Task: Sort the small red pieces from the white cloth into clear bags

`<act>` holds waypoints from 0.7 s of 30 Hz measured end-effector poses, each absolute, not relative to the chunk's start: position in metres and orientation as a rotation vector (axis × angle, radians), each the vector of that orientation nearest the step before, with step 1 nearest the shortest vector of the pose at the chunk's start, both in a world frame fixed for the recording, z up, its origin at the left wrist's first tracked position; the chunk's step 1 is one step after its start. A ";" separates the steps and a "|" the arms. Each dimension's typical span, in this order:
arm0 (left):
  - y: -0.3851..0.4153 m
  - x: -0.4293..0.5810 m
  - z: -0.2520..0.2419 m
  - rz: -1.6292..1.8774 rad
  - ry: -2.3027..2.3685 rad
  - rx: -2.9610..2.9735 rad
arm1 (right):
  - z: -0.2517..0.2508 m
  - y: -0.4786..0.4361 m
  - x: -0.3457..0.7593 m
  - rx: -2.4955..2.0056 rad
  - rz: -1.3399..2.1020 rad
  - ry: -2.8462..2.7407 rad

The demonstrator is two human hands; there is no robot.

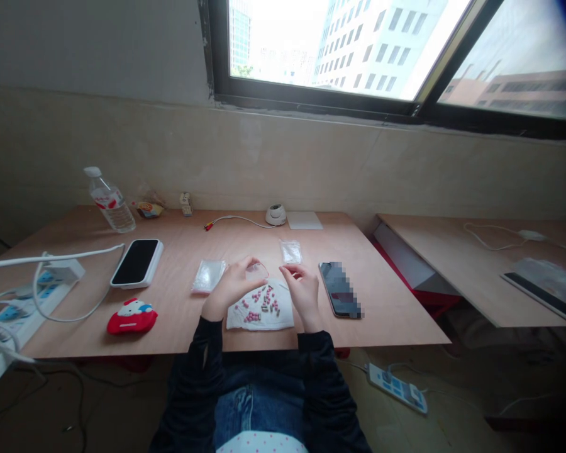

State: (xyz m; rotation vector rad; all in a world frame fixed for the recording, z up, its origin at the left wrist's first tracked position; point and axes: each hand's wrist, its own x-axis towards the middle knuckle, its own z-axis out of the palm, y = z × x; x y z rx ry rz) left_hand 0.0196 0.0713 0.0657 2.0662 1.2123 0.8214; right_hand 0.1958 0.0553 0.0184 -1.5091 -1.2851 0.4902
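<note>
A white cloth or tissue (283,318) lies on the table in front of me, with several small pink and dark beads (252,316) scattered over it. Above its left side is my left hand (233,283), fingers curled around a thin reddish string (265,268) that arcs out from the fingertips. My right hand (304,290) hovers over the cloth's right edge, thumb and forefinger pinched together; whatever is between them is too small to make out. A small gap separates the two hands. Beside my left hand rests a clear plastic bag (206,277); another small bag (291,251) lies beyond the right hand.
To the right lies a dark phone (337,289). On the left are a white-cased phone (136,263), a red plush pouch (132,318), a power strip (42,302) with cables and a water bottle (113,204). A white dome camera (276,214) stands at the back.
</note>
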 end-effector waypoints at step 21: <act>0.070 0.019 0.066 0.837 1.190 2.027 | 0.077 0.032 0.185 -1.189 0.635 -1.114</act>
